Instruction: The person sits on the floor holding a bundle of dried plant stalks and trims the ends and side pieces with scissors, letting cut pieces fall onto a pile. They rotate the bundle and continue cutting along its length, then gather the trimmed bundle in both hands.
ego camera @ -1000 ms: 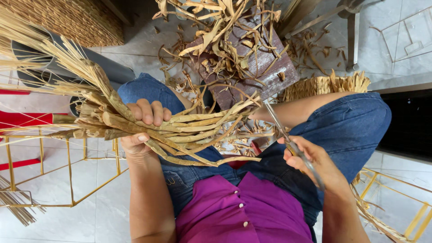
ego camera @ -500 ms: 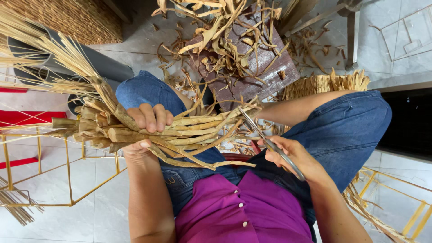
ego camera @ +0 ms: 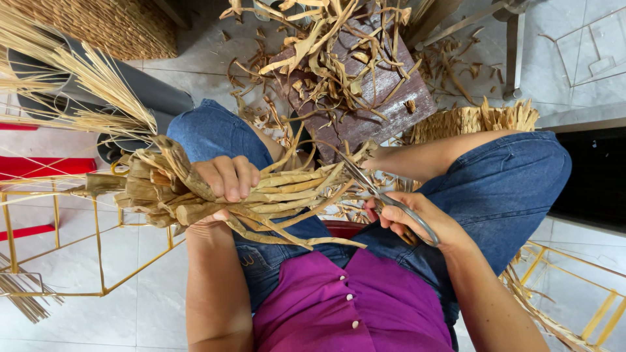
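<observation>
While a person sits with knees apart in blue jeans and a purple buttoned top, seen from above, both hands work at a bundle of dried leaf strips (ego camera: 261,195) that lies across the middle of the frame. The left hand (ego camera: 225,186), left of centre, is wrapped tightly around the bundle, fingers (ego camera: 231,179) curled over the top and thumb hidden beneath, so the hand is closed on it. Thick folded ends of the strips stick out past the hand toward the left edge, and thinner loose ends fan out to the right and downward over the lap.

The right hand (ego camera: 414,218), right of centre, is closed around the handles of a pair of metal scissors (ego camera: 375,189). Its fingers pass through or around the handle loops; how exactly cannot be made out. The blades point up and to the left, reaching the loose tips of the bundle just right of the middle of the frame. Whether the blades are parted or together is not clear.

Above the hands, at upper centre, a dark wooden block (ego camera: 385,104) is strewn with cut leaf scraps. A woven basket (ego camera: 469,120) sits at right of centre behind the right forearm. A yellow wire frame (ego camera: 98,248) stands at lower left on the pale tiled floor.
</observation>
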Demonstrator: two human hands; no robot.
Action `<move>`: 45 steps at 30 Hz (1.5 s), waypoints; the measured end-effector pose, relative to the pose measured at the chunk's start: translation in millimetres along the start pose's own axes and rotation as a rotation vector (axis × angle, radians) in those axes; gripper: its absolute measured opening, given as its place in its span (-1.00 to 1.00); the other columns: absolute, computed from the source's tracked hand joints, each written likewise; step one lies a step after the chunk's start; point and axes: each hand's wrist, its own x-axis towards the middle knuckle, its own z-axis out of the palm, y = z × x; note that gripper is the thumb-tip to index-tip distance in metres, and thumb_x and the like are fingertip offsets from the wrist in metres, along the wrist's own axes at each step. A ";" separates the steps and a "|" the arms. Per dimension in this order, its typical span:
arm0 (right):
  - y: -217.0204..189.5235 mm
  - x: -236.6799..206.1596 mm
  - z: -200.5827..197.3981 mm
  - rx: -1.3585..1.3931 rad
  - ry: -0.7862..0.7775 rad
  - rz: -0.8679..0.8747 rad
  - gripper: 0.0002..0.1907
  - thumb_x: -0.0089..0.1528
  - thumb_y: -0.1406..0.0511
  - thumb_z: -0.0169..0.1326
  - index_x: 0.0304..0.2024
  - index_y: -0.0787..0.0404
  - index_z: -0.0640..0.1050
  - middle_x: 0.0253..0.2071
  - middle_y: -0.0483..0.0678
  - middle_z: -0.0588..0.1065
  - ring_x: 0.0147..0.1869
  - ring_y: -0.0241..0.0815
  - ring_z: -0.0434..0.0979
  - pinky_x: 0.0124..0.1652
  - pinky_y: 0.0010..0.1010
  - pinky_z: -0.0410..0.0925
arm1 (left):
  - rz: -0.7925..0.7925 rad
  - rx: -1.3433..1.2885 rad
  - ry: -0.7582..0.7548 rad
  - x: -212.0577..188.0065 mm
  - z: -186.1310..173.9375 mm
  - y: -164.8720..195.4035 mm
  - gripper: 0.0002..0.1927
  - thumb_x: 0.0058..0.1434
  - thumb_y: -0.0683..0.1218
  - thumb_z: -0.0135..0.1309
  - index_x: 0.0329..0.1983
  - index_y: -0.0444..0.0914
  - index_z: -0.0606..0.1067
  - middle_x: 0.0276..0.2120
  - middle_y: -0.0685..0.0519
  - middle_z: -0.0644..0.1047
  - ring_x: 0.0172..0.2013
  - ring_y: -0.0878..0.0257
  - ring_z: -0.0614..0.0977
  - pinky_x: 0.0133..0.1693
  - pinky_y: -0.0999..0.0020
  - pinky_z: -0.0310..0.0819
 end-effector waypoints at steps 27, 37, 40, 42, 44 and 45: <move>-92.2 110.5 -28.7 -0.119 0.398 -0.278 -0.52 0.18 0.08 0.30 0.05 0.19 0.58 -0.37 -0.27 0.46 -0.37 -0.49 0.38 -0.40 -0.61 0.24 | -0.291 -0.194 0.297 -5.3 -11.2 -11.9 -0.47 0.00 -0.12 0.34 0.03 -0.38 0.46 -0.28 0.00 0.52 -0.29 0.16 0.56 -0.05 0.15 0.36; -113.3 176.1 -23.5 -0.155 0.504 -0.221 -0.55 0.12 0.08 0.34 -0.07 0.22 0.64 -0.54 -0.20 0.46 -0.54 -0.42 0.35 -0.53 -0.56 0.20 | -0.308 -0.195 0.298 -3.2 -10.8 -13.6 -0.48 0.01 -0.14 0.34 0.00 -0.39 0.42 -0.26 -0.03 0.51 -0.27 0.13 0.56 -0.05 0.14 0.37; -111.7 165.7 -23.2 0.034 0.468 -0.285 -0.62 0.15 0.19 0.32 -0.06 0.25 0.61 -0.53 -0.21 0.44 -0.56 -0.41 0.33 -0.58 -0.57 0.13 | -0.300 -0.185 0.349 -3.3 -9.7 -14.3 -0.49 0.01 -0.14 0.34 -0.01 -0.39 0.43 -0.25 -0.03 0.51 -0.26 0.13 0.56 -0.02 0.12 0.38; -107.9 146.6 -24.0 0.124 0.469 -0.346 -0.66 0.18 0.25 0.29 -0.05 0.28 0.60 -0.48 -0.21 0.45 -0.53 -0.43 0.35 -0.57 -0.60 0.15 | -0.291 -0.182 0.388 -3.3 -8.6 -15.6 -0.50 0.01 -0.15 0.34 -0.02 -0.39 0.43 -0.24 -0.04 0.51 -0.25 0.12 0.56 -0.02 0.11 0.39; -104.3 121.2 -26.5 0.178 0.496 -0.411 -0.69 0.21 0.28 0.26 -0.03 0.29 0.59 -0.42 -0.22 0.47 -0.45 -0.47 0.41 -0.52 -0.63 0.22 | -0.282 -0.171 0.424 -2.6 -7.4 -17.1 -0.52 0.02 -0.17 0.33 -0.02 -0.40 0.43 -0.23 -0.05 0.52 -0.25 0.11 0.56 -0.04 0.11 0.41; -102.4 110.3 -26.2 0.191 0.521 -0.446 -0.68 0.24 0.28 0.25 -0.01 0.31 0.59 -0.42 -0.20 0.45 -0.46 -0.46 0.38 -0.51 -0.63 0.21 | -0.289 -0.162 0.448 -0.9 -7.0 -18.8 -0.53 0.03 -0.18 0.32 -0.01 -0.41 0.44 -0.24 -0.06 0.52 -0.25 0.10 0.57 -0.06 0.13 0.44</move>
